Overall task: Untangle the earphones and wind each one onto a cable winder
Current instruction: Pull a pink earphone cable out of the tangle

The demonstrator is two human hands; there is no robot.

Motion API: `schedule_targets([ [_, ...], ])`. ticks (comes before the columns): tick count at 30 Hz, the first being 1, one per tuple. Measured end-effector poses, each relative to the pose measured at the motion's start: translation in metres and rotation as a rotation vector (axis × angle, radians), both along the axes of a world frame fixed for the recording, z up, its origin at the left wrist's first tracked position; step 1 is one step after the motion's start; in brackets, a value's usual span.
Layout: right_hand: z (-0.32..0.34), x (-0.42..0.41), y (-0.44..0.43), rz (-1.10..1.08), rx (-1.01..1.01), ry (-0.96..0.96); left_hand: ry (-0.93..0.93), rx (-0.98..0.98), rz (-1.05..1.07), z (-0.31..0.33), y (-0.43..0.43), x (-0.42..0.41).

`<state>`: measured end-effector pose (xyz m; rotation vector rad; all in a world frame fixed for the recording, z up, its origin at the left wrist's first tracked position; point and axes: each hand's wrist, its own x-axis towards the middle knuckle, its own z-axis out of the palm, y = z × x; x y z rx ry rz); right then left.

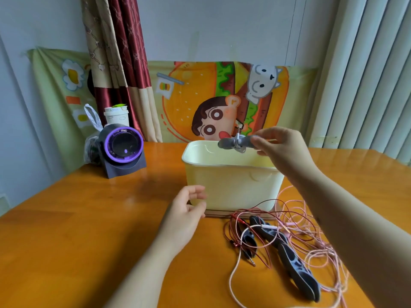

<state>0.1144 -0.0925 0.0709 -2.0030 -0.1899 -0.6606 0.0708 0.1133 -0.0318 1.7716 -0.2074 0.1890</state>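
the right hand [282,147] is pinching one end of a grey cable winder [233,143], thumb and fingers clamped on it, and is holding it level in the air over the far rim of a cream bin [231,185]. a white earphone cord [238,140] is sitting wrapped round the middle of that winder, with a short bit sticking up and another hanging just below. the bin is standing upright in the middle of the orange wooden table [89,241], open at the top; only its inner walls are showing, and its floor is lying out of sight, so what it is holding cannot be told.

the left hand [189,210] is hovering just beside the bin's near left corner, fingers loosely curled and apart, gripping nothing; whether it is touching the wall cannot be told.

on the table, near and to the right of the bin, a red earphone cord [229,232] and a pink earphone cord [311,221] are lying in a loose tangle, crossing over a small dark winder [248,237] and a long dark winder [295,265].

at the far left a purple-ringed device [124,147] is standing on the table, with a plastic bag [91,130] and a lidded cup [115,116] just behind it.
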Motion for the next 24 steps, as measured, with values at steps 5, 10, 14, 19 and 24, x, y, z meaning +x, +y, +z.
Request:
schedule_targets([
  [5, -0.002, -0.02, -0.01, -0.09, -0.226, -0.105, -0.039, 0.209, -0.063, -0.01, -0.009, -0.005],
  [10, -0.018, -0.056, -0.029, 0.044, -0.313, 0.023, -0.095, 0.347, -0.11, -0.014, -0.014, -0.01],
  [14, -0.034, -0.078, -0.054, 0.172, -0.568, 0.341, -0.148, 0.456, -0.144, -0.017, -0.021, -0.018],
  [19, -0.048, -0.106, -0.094, 0.252, -0.794, 0.542, -0.245, 0.623, -0.18, -0.02, -0.037, -0.028],
  [24, -0.06, -0.128, -0.118, 0.28, -0.818, 0.573, -0.322, 0.662, -0.205, -0.01, -0.056, -0.046],
])
